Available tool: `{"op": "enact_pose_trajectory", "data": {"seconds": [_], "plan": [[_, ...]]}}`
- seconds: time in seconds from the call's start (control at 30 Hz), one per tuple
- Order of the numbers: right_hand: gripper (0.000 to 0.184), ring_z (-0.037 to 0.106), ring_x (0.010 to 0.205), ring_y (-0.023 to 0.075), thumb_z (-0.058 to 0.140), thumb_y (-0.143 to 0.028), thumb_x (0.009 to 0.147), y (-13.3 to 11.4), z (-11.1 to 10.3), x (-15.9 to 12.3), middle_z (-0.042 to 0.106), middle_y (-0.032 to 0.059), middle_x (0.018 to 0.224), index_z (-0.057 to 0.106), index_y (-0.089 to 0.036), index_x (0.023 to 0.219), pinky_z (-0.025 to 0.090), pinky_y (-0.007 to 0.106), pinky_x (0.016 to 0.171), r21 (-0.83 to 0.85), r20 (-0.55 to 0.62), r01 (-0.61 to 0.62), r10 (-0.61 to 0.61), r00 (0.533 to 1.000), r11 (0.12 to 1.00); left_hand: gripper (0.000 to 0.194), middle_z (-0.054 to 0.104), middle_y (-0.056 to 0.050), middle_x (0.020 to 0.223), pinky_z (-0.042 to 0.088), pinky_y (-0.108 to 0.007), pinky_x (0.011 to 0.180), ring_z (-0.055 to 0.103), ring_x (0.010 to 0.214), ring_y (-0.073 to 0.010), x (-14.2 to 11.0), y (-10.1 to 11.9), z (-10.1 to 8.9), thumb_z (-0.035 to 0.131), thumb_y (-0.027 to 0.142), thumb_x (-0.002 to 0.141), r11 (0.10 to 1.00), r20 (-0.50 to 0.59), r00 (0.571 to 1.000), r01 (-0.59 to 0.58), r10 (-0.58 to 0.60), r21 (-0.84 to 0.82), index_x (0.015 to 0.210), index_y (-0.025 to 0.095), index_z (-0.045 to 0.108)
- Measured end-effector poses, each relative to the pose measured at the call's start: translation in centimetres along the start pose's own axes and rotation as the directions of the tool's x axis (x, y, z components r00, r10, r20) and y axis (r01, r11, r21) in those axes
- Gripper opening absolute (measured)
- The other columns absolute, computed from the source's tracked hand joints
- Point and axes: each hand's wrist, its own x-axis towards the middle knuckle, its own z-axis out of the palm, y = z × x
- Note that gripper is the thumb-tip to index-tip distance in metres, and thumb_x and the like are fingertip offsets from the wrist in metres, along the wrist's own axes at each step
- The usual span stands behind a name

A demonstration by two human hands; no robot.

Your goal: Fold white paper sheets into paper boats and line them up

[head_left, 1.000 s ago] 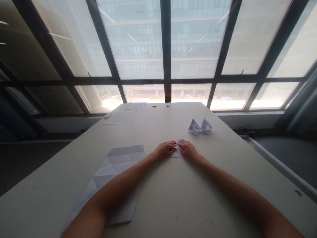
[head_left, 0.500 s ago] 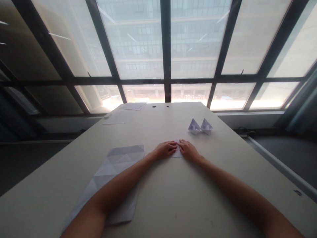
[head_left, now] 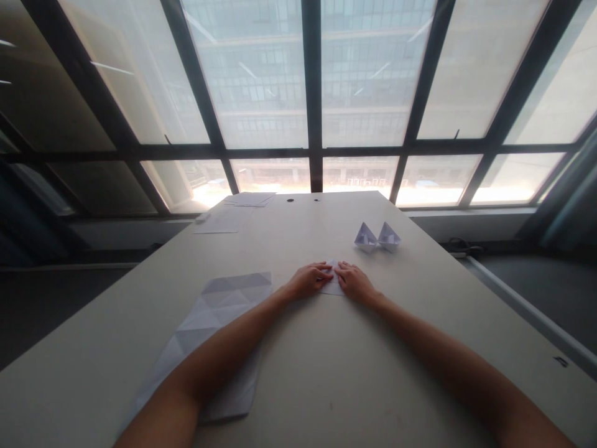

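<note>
A small folded white paper lies on the table between my hands, mostly covered by the fingers. My left hand is closed on its left side, thumb and fingers drawn together at the edge. On the opposite side, my right hand has its bent fingers closed on the paper. The fingertips of both hands nearly meet over it. Exactly how the paper is folded there is hidden. Two folded paper boats stand side by side a little beyond my right hand.
A large creased paper sheet lies at the left, partly under my left forearm. Flat white sheets and further papers rest at the table's far left. The white table reaches toward tall windows.
Both hands stay in nearly the same place on the folded paper. The paper's near edge has shifted very slightly to the left between them.
</note>
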Motion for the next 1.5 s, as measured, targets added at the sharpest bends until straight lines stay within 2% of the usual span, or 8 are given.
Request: {"op": "enact_pose_trajectory", "data": {"seconds": [0.23, 0.4, 0.53, 0.67, 0.83, 1.23, 1.4, 1.5], "plan": [[0.035, 0.051, 0.13, 0.0214, 0.046, -0.019, 0.095, -0.5, -0.6, -0.2, 0.058, 0.0125, 0.14, 0.069, -0.017, 0.121, 0.031, 0.031, 0.113, 0.022, -0.021, 0.005, -0.005, 1.0, 1.0, 0.028, 0.062, 0.0, 0.137, 0.032, -0.047, 0.118, 0.048, 0.137, -0.024, 0.2, 1.6, -0.6, 0.053, 0.028, 0.095, 0.972, 0.031, 0.999, -0.03, 0.024, 0.232, 0.113, 0.032, 0.074], [0.028, 0.058, 0.114, 0.0216, 0.049, -0.023, 0.095, -0.8, -1.3, -0.4, 0.07, 0.0087, 0.119, 0.075, -0.021, 0.106, 0.038, 0.029, 0.105, 0.013, -0.004, 0.012, -0.012, 1.0, 1.0, 0.028, 0.065, -0.004, 0.131, 0.035, -0.045, 0.116, 0.053, 0.131, -0.0242, 0.4, 1.9, -0.5, 0.048, 0.032, 0.099, 0.966, 0.05, 0.999, -0.025, 0.013, 0.257, 0.11, 0.027, 0.073], [0.03, 0.058, 0.107, 0.0208, 0.047, -0.029, 0.098, -1.2, -1.3, -0.7, 0.071, 0.0072, 0.107, 0.076, -0.023, 0.097, 0.04, 0.029, 0.099, 0.014, -0.017, 0.03, -0.03, 0.999, 0.999, 0.033, 0.061, -0.008, 0.136, 0.037, -0.043, 0.115, 0.052, 0.131, -0.0239, 0.4, 1.4, 0.1, 0.048, 0.035, 0.099, 0.968, 0.042, 0.999, 0.023, -0.035, 0.25, 0.126, 0.024, 0.063], [0.03, 0.052, 0.114, 0.0215, 0.046, -0.029, 0.099, -1.3, -0.9, -0.6, 0.065, 0.0078, 0.12, 0.07, -0.024, 0.114, 0.038, 0.03, 0.102, -0.01, -0.046, 0.013, -0.013, 0.999, 1.0, 0.038, 0.055, -0.008, 0.144, 0.036, -0.041, 0.116, 0.049, 0.135, -0.0243, 0.3, 0.6, 0.6, 0.047, 0.033, 0.099, 0.973, 0.053, 0.998, 0.008, -0.02, 0.231, 0.134, 0.023, 0.058], [0.036, 0.043, 0.125, 0.0291, 0.044, -0.035, 0.1, -0.5, -0.6, -0.3, 0.053, 0.0125, 0.138, 0.063, -0.025, 0.128, 0.036, 0.04, 0.103, -0.09, -0.043, -0.159, 0.156, 0.987, 0.983, 0.04, 0.052, -0.009, 0.147, 0.036, -0.044, 0.117, 0.047, 0.137, -0.026, 0.4, 0.2, 0.8, 0.047, 0.034, 0.099, 0.975, 0.067, 0.998, -0.006, -0.009, 0.223, 0.137, 0.023, 0.057], [0.043, 0.046, 0.127, 0.0286, 0.042, -0.033, 0.099, 0.4, 0.1, -0.3, 0.055, 0.0168, 0.138, 0.055, -0.013, 0.135, 0.033, 0.038, 0.107, -0.07, -0.104, -0.262, 0.254, 0.962, 0.963, 0.039, 0.052, -0.012, 0.146, 0.035, -0.045, 0.117, 0.046, 0.138, -0.0262, 0.4, 0.3, 1.1, 0.049, 0.032, 0.099, 0.982, 0.048, 0.999, 0.009, -0.018, 0.188, 0.135, 0.021, 0.058], [0.045, 0.041, 0.136, 0.0223, 0.041, -0.031, 0.1, 0.5, 0.2, -0.1, 0.052, 0.011, 0.147, 0.054, -0.017, 0.14, 0.026, 0.033, 0.114, -0.023, -0.064, -0.065, 0.063, 0.996, 0.998, 0.043, 0.049, -0.012, 0.149, 0.032, -0.045, 0.118, 0.041, 0.142, -0.0255, 0.4, 0.2, 1.2, 0.048, 0.03, 0.099, 0.981, 0.072, 0.997, -0.004, -0.011, 0.195, 0.141, 0.02, 0.053], [0.047, 0.036, 0.142, 0.0228, 0.038, -0.033, 0.101, 0.4, 0.4, 0.0, 0.048, 0.01, 0.151, 0.051, -0.019, 0.144, 0.022, 0.039, 0.118, 0.006, 0.01, -0.043, 0.043, 0.999, 0.999, 0.049, 0.042, -0.011, 0.155, 0.027, -0.047, 0.12, 0.036, 0.145, -0.0249, 0.4, 0.4, 1.2, 0.042, 0.032, 0.102, 0.983, 0.116, 0.993, -0.022, 0.001, 0.184, 0.149, 0.021, 0.042]]}}
